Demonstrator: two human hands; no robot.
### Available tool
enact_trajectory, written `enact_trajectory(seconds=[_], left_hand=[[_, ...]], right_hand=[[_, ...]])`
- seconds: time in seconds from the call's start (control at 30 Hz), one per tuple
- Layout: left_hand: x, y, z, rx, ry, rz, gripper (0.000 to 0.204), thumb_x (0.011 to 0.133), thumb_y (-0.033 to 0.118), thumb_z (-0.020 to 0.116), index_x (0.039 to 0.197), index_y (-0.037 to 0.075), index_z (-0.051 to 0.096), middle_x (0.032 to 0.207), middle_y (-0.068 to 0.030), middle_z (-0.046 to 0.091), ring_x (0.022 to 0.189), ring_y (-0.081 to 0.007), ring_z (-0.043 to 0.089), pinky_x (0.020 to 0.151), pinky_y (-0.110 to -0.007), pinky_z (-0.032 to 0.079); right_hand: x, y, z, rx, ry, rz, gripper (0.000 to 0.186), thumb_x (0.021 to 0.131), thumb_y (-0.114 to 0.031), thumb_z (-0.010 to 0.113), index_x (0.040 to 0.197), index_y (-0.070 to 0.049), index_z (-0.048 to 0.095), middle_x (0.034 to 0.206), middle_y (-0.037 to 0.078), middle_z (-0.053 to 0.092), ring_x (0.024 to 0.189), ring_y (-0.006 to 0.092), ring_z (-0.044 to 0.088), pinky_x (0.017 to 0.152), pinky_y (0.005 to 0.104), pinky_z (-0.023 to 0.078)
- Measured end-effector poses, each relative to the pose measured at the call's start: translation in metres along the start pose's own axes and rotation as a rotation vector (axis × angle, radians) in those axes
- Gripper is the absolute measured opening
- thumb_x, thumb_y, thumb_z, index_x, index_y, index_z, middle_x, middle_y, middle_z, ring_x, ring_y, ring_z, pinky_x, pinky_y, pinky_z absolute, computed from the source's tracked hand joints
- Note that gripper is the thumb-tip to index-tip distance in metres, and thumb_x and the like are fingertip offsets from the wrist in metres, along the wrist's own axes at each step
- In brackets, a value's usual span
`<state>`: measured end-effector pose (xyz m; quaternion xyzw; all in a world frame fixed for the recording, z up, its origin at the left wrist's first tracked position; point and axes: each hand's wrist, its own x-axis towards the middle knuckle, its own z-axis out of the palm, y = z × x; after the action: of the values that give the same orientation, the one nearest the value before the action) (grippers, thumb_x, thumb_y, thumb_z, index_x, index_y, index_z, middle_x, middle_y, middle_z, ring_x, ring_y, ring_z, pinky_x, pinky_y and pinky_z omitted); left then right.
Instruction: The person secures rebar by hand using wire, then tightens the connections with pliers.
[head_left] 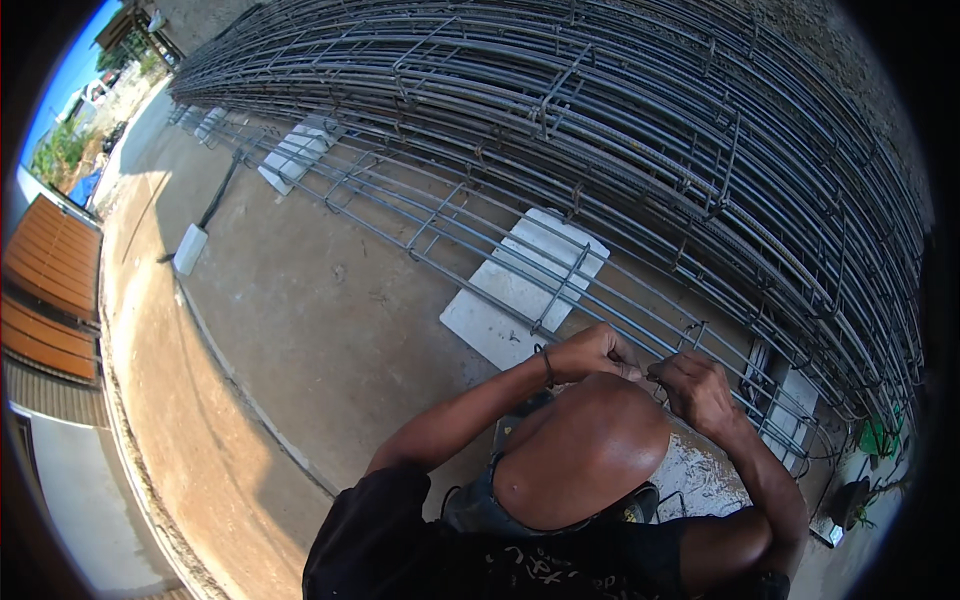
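A long, narrow rebar cage of steel bars and square stirrups runs across the ground ahead of me. At its near side my left hand is closed, its thumb and fingers pinched together just beyond my raised knee. To its right my right hand is curled shut close by, against the bars. The fingertips of both hands almost meet. Whatever small thing they pinch is too small and partly hidden to make out. A dark band circles my left wrist.
A big stack of rebar cages fills the far side. White blocks lie under the single cage, another white block stands farther left on the concrete floor. Orange slatted panels are at far left, a green plant at right.
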<state>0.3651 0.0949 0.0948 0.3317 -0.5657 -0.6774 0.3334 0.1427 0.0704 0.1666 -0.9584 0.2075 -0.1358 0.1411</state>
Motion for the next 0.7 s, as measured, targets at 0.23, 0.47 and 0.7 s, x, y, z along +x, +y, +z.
enact_trajectory(seconds=[0.23,0.47,0.7], left_hand=[[0.037,0.036,0.017,0.856,0.227,0.02,0.014,0.075,0.008,0.065,0.084,-0.001,0.069,0.07,-0.0194,0.064,0.066,-0.0321,0.064,0.062,-0.038,0.049],[0.06,0.061,0.023,0.984,0.047,0.368,0.012,0.074,0.007,0.065,0.082,-0.002,0.067,0.076,-0.019,0.063,0.073,-0.0364,0.061,0.062,-0.041,0.047],[0.062,0.062,0.021,0.525,0.086,0.013,0.013,0.084,0.011,0.067,0.084,-0.002,0.067,0.069,-0.0061,0.063,0.061,-0.0134,0.059,0.055,-0.027,0.045]], right_hand=[[0.002,0.0,-0.004,-0.32,-0.153,0.288,0.024,0.069,-0.003,0.056,0.093,-0.001,0.059,0.08,0.015,0.06,0.084,0.0314,0.06,0.067,0.0415,0.051],[-0.018,0.012,-0.042,0.019,-0.034,0.436,0.009,0.068,0.003,0.058,0.076,0.001,0.063,0.073,0.018,0.064,0.07,0.0368,0.062,0.064,0.0425,0.049],[-0.042,0.03,-0.033,0.727,0.105,0.736,0.011,0.079,-0.009,0.069,0.084,0.001,0.068,0.069,0.011,0.065,0.064,0.0132,0.059,0.063,0.03,0.047]])
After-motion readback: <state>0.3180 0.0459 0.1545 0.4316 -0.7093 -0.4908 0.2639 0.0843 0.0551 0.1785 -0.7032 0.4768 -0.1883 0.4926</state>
